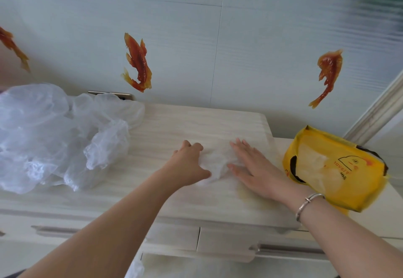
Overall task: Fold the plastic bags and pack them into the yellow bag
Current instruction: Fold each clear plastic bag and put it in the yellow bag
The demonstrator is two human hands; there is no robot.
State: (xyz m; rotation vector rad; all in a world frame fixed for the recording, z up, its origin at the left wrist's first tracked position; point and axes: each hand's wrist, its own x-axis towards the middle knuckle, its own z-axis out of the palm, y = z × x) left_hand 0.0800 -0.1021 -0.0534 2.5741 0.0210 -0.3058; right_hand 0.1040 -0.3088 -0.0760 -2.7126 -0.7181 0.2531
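Observation:
A thin clear plastic bag (pixel 214 164) lies flattened on the pale wooden cabinet top (pixel 165 125), between my two hands. My left hand (pixel 189 162) has its fingers curled onto the bag's left edge, with the thumb on the plastic. My right hand (pixel 250 166) lies flat with straight fingers and presses the bag's right side down. The yellow bag (pixel 340 168) with black handles and a duck print lies on its side to the right, and some clear plastic shows inside it. A heap of crumpled clear plastic bags (pixel 54 136) fills the left of the top.
The cabinet stands against a tiled wall with orange fish stickers (pixel 137 62). Drawer fronts with long handles (pixel 287 250) run below the front edge. A door frame (pixel 379 112) rises at the right. A silver bracelet (pixel 307 203) sits on my right wrist.

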